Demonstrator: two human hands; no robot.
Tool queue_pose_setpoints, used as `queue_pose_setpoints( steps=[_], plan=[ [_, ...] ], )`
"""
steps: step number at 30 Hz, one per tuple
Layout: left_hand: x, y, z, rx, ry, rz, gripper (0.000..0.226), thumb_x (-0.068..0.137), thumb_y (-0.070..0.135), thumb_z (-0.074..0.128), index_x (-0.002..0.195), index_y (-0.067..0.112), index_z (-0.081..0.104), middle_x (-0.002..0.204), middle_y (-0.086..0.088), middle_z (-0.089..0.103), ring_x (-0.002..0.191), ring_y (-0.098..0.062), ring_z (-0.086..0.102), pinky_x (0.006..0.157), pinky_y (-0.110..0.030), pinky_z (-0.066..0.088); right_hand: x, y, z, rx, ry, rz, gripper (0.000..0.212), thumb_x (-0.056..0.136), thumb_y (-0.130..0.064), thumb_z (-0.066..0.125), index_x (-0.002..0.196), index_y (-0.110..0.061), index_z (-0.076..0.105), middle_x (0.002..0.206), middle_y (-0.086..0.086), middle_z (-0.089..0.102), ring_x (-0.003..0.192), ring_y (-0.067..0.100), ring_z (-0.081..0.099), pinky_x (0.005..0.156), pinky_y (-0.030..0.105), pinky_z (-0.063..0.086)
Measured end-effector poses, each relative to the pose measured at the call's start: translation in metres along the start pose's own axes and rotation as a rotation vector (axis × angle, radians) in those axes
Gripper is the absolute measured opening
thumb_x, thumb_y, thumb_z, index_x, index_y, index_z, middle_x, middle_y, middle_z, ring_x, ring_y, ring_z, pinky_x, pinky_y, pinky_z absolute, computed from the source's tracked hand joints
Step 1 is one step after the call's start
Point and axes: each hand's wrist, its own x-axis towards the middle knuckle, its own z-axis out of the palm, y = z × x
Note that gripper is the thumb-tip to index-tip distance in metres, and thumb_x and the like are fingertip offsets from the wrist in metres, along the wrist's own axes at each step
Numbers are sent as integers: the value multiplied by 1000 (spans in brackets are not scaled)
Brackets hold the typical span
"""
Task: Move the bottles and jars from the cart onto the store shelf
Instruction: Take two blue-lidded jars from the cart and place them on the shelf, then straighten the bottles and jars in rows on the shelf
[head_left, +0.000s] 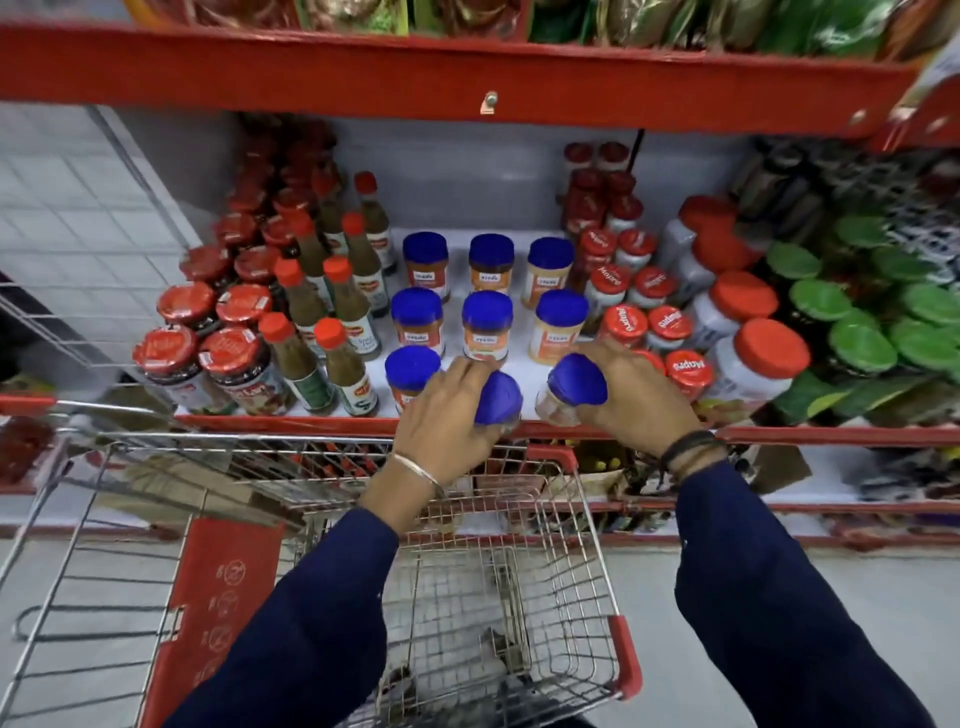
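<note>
My left hand (447, 410) grips a blue-lidded jar (497, 399) at the front edge of the red store shelf (291, 423). My right hand (631, 389) holds a second blue-lidded jar (576, 382), tilted, just to the right of the first. Both jars hover over the shelf's front row, beside a standing blue-lidded jar (411, 371). Several more of the same jars (487, 325) stand in rows behind. The wire cart (597, 545) sits below my arms; its small basket looks bare of jars.
Red-capped sauce bottles (343, 358) and dark jam jars (234, 364) fill the shelf's left side. White jars with red lids (753, 358) and green-lidded jars (862, 345) crowd the right. A red shelf (467, 73) overhangs above. A second wire cart (78, 597) stands at the left.
</note>
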Motion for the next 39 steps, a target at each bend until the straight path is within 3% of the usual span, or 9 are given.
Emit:
queue_pose_setpoints(
  steps=[8,16,19,23,28,31,36,39],
  plan=[
    [64,-9,19,20,-92,-91,58,72,18,66,125,17,40,130,-15,45,104,-42,53,80,-50,53,57,25,17,-40,-77,-8,40,71,-5,65,109,-10,53,112,15,57,95,34,58,80,47,52],
    [75,-16,33,5,-205,-112,56,75,16,64,125,12,39,128,-18,46,110,-41,50,82,-49,50,76,42,36,-25,-134,-6,29,73,-9,68,100,-8,56,101,13,58,87,31,59,75,44,53],
    [76,-18,37,-12,-207,-105,61,75,12,66,128,12,37,133,-18,42,114,-42,48,88,-52,50,76,46,38,0,-126,-10,37,73,-7,68,108,-9,55,110,14,57,95,30,58,82,44,52],
    [73,-20,41,33,-185,-73,67,74,6,68,132,13,34,136,-17,38,115,-41,48,88,-52,51,68,45,39,-19,-128,8,60,76,-4,64,131,-10,42,135,14,46,121,32,48,98,41,44],
    [46,-19,24,-40,-44,-20,57,80,9,63,130,12,38,133,-14,42,116,-35,48,89,-49,51,48,20,35,-162,17,3,71,75,-9,64,138,-12,31,140,14,39,118,37,49,97,50,44],
    [19,-25,-6,-76,24,23,44,84,17,60,125,11,44,128,-12,48,113,-29,51,90,-44,50,31,-15,35,-68,151,-58,69,78,-10,59,139,-14,28,140,13,39,113,34,51,92,47,47],
    [-16,-71,-73,8,190,85,34,85,31,49,108,7,55,109,-17,59,99,-32,56,84,-41,51,19,-82,46,177,126,-236,47,85,-17,55,130,-18,43,134,6,49,116,25,51,93,44,47],
    [-18,-114,-109,85,250,7,28,84,22,56,108,7,54,109,-18,56,101,-34,53,86,-43,48,34,-119,56,201,85,-319,42,87,-16,54,128,-17,46,132,6,51,118,24,51,93,43,47]
  ],
)
